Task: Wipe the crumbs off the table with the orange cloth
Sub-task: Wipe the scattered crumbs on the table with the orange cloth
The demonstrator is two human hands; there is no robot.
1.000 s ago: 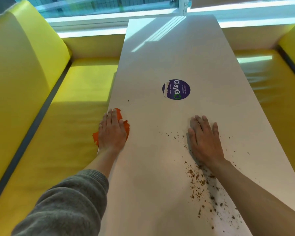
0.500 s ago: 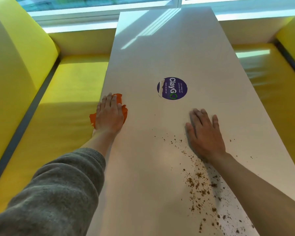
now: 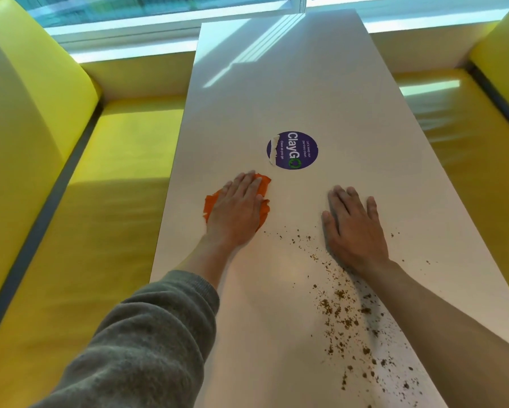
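Our left hand lies flat w/ fingers together, pressing the orange cloth onto the white table; our right hand rests palm-down, holding nothing. Brown crumbs lie scattered btwn the two hands and back under the right forearm. A purple sticker sits just beyond the cloth; yellow benches flank both sides

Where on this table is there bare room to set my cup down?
The far table beyond the purple sticker is bare up to the window end. The near-left strip beside the sleeve also looks clean. Crowded: crumbs scatter near the right hand; the left hand covers the orange cloth.
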